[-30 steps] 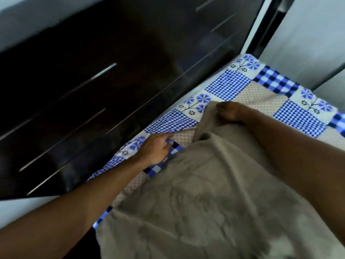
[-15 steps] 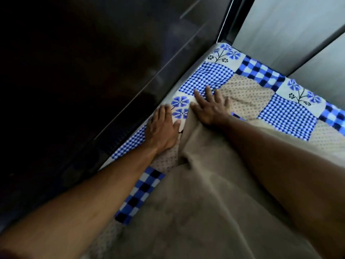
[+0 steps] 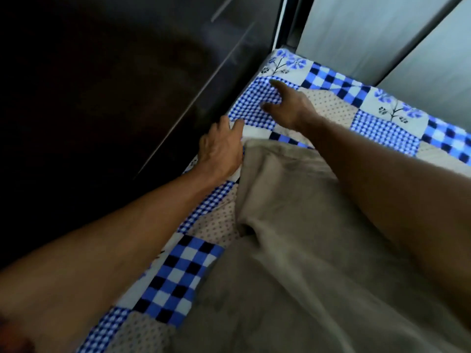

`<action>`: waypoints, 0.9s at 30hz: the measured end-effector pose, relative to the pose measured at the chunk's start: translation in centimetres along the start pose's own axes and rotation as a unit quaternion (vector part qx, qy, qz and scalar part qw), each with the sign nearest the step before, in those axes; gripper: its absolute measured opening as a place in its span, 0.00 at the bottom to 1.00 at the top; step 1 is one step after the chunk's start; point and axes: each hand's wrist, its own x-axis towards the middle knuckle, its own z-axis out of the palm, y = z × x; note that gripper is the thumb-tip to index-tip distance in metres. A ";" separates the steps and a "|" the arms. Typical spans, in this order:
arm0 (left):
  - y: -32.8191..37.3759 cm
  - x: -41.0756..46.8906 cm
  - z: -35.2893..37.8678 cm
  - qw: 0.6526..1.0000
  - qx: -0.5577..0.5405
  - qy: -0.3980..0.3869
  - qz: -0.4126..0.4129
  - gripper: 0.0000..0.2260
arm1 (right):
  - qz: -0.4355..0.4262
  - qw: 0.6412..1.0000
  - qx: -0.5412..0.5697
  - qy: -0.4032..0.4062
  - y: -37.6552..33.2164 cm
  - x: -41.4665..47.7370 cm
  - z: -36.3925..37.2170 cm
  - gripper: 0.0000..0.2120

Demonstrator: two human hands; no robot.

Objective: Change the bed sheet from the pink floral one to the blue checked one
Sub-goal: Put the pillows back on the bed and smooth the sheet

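Observation:
The blue checked sheet (image 3: pixel 328 80), a patchwork of gingham, bold checks and flower squares, covers the bed up to its far corner. My left hand (image 3: pixel 219 151) lies flat on the sheet's left edge beside the dark cabinet, fingers straight. Flat on a fine-gingham patch near the corner lies my right hand (image 3: pixel 288 105), its fingers spread. A beige blanket (image 3: pixel 293 250) lies bunched over the near part of the bed, under my right forearm. No pink floral sheet shows.
A dark glossy cabinet (image 3: pixel 114 98) with long metal handles runs tight along the bed's left side. Pale grey wall panels (image 3: pixel 382 34) stand behind the bed's far edge.
Both hands let go of the blanket and sheet and now lie flat. They have slid farther along the sheet toward the far corner, the right hand leading.

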 end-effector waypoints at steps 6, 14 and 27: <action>1.4 4.7 -1.1 0.991 0.069 -0.108 0.043 0.13 | 0.088 0.988 -0.112 0.064 4.3 -0.2 -1.5 0.20; 1.4 6.6 -2.3 0.999 0.026 -0.030 0.020 0.20 | 0.035 0.978 -0.132 0.157 2.8 2.9 0.9 0.11; -0.5 7.1 0.9 0.997 0.036 -0.059 0.044 0.24 | -0.018 0.997 -0.055 0.051 0.2 5.8 1.8 0.18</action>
